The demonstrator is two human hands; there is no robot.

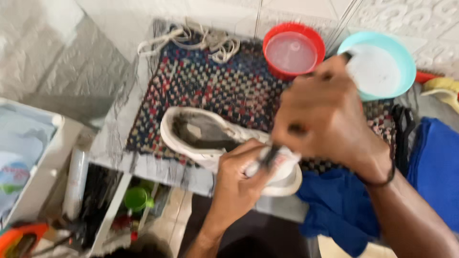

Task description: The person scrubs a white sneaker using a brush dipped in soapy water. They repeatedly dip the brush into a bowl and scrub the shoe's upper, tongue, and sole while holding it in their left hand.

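Note:
A white sneaker (pixel 201 136) with its laces out lies on its side on a checked woven mat (pixel 215 86). My left hand (pixel 239 179) grips the shoe's toe end from below. My right hand (pixel 325 114) is blurred with motion above the toe and is shut on a thin dark-handled tool, likely a brush (pixel 270 155), whose tip meets the shoe by my left fingers. The shoe's front is partly hidden by both hands.
A red bowl of water (pixel 292 50) and a light blue bowl (pixel 382 64) with white liquid stand behind the mat. White laces (pixel 205 40) lie at the mat's far edge. A blue cloth (pixel 339 205) lies at right. A green cup (pixel 136 198) and clutter sit below left.

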